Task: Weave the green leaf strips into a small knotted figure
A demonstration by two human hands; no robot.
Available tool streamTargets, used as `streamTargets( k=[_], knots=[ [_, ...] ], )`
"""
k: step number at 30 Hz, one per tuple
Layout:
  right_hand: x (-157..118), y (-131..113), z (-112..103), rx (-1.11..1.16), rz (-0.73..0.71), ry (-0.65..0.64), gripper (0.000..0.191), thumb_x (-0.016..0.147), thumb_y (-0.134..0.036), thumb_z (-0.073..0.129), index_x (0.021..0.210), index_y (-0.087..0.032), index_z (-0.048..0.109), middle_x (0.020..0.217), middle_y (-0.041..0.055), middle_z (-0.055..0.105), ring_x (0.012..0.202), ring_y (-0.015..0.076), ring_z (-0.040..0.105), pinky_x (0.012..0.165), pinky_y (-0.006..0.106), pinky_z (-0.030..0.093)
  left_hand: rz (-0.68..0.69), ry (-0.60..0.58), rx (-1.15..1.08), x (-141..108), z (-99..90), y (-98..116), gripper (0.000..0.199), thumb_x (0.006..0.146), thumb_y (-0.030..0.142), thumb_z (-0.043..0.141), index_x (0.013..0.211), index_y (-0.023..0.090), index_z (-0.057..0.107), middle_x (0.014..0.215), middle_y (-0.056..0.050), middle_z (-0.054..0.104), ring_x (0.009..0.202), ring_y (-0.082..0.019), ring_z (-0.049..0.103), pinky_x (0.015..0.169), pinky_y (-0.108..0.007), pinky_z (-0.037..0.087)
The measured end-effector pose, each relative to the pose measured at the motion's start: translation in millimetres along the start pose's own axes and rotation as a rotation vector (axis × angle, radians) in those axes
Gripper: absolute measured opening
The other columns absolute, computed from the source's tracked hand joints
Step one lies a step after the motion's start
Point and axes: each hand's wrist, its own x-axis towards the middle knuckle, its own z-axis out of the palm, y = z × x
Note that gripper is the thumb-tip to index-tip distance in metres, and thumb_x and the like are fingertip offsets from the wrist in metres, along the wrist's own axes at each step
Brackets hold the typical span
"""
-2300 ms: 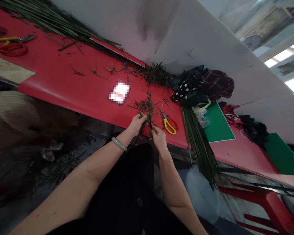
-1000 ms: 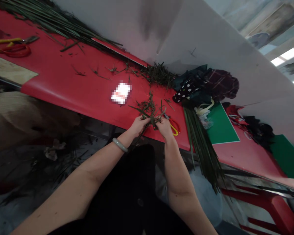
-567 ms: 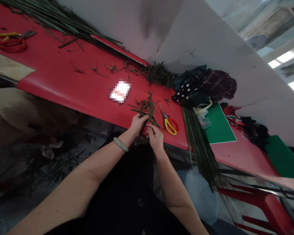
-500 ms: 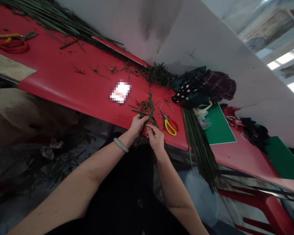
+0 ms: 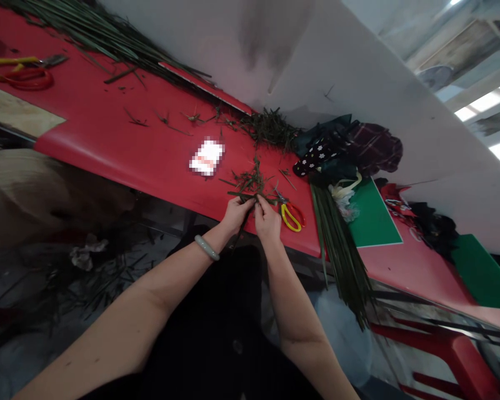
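Observation:
My left hand (image 5: 235, 213), with a bracelet on its wrist, pinches dark green leaf strips (image 5: 245, 195) at the front edge of the red table (image 5: 145, 150). Beside it my right hand (image 5: 268, 221) is closed on the same strips, the fingertips of both hands nearly touching. Strip ends stick out left and right and hang down between the hands. Just beyond lies a small heap of cut leaf bits (image 5: 250, 179). Scissors with yellow and red handles (image 5: 291, 215) lie right of my right hand.
Long leaves (image 5: 341, 250) hang over the table edge at right, near a green board (image 5: 373, 216) and dark cloth bundles (image 5: 370, 145). More leaves (image 5: 104, 39) and a second pair of scissors (image 5: 20, 73) lie at the far left. A red stool (image 5: 469, 355) stands lower right.
My right hand has moved up and its fingertips now meet the strips beside my left fingertips. My left hand has shifted slightly right.

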Motion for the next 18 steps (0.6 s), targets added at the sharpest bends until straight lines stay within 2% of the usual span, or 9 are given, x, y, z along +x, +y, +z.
streamTargets(
  k=[3,7,10,13,18],
  knots=[
    [5.4,-3.6,0.1,-0.053,0.013,-0.007,0.041,0.083,-0.036,0.036,0.117,-0.023,0.055,0.092,0.0078,0.068,0.081,0.0211,0.062,0.076,0.033,0.044,0.017,-0.032,0.04,-0.8,-1.7,-1.2,0.015,0.06,0.023,0.068,0.071,0.013,0.066,0.068,-0.001,0.065,0.064,-0.009,0.057,0.07,-0.024,0.044],
    [6.3,-6.2,-1.8,-0.189,0.056,-0.004,0.04,0.083,-0.032,0.037,0.115,-0.017,0.055,0.085,0.0095,0.067,0.078,0.0215,0.061,0.071,0.03,0.043,0.048,-0.068,0.126,-1.5,-3.3,-0.3,0.016,0.061,0.022,0.066,0.075,0.014,0.068,0.074,-0.002,0.067,0.07,-0.011,0.059,0.074,-0.026,0.045],
    [5.7,-5.7,-2.9,-0.281,0.076,-0.004,0.036,0.084,-0.031,0.037,0.112,-0.019,0.056,0.083,0.0071,0.067,0.075,0.0193,0.06,0.067,0.027,0.04,0.097,-0.07,0.183,-0.9,-5.2,-1.1,0.018,0.06,0.022,0.066,0.076,0.014,0.068,0.075,-0.003,0.067,0.072,-0.012,0.058,0.075,-0.027,0.045],
    [6.1,-4.4,-2.9,-0.342,0.075,0.01,0.032,0.084,-0.032,0.037,0.105,-0.022,0.06,0.082,0.0049,0.067,0.072,0.0174,0.059,0.065,0.026,0.038,0.111,-0.071,0.173,-0.4,-6.5,-2.7,0.02,0.06,0.021,0.065,0.078,0.015,0.067,0.076,-0.003,0.066,0.072,-0.012,0.058,0.074,-0.027,0.045],
    [6.9,-2.8,-0.4,-0.375,0.092,0.061,0.03,0.084,-0.034,0.039,0.09,-0.02,0.064,0.076,0.0051,0.067,0.069,0.0166,0.058,0.063,0.025,0.036,0.087,-0.057,0.105,-1.5,-4.1,-2.0,0.021,0.058,0.02,0.067,0.078,0.015,0.064,0.077,-0.002,0.064,0.072,-0.01,0.057,0.074,-0.026,0.044]
  ],
)
